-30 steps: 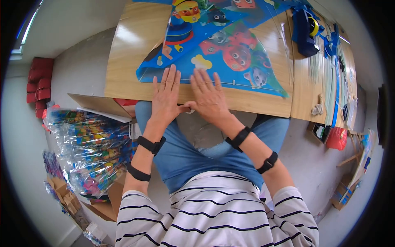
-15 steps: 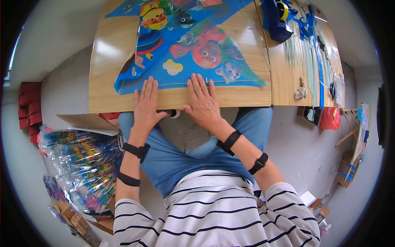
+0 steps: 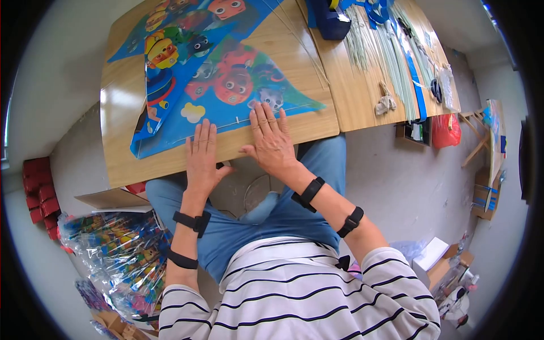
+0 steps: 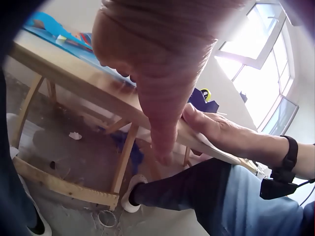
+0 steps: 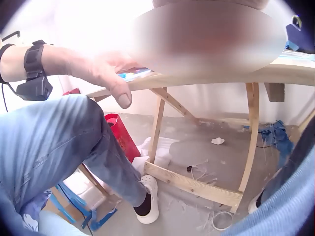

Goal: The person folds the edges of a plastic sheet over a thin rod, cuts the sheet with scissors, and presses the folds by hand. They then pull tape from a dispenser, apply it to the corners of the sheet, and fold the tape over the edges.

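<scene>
A blue triangular plastic sheet [image 3: 170, 133] printed with cartoon dogs lies on the wooden table, a thin rod and a small white clip along its near edge. At that edge my left hand [image 3: 201, 164] lies flat, fingers straight, thumb out past the table's front edge. My right hand [image 3: 273, 148] rests palm down to its right, its straight fingertips over the sheet's border by the grey puppy print. In the left wrist view the left hand [image 4: 152, 59] looms close, with the right hand [image 4: 216, 127] beyond it. The right wrist view shows the left hand's thumb hanging at the table edge.
More printed sheets [image 3: 192, 17] lie farther back. On the adjoining table [image 3: 362, 119] are thin pale rods [image 3: 391, 56], blue strips and a dark blue tape dispenser [image 3: 330, 21]. Clear-wrapped colourful packages [image 3: 122, 260] stand at lower left, a red bag [image 3: 446, 131] at right.
The head view has turned to the right. Both hands have slid rightward along the sheet's near edge, the right one past the white clip. The thumbs, close together before, are now apart.
</scene>
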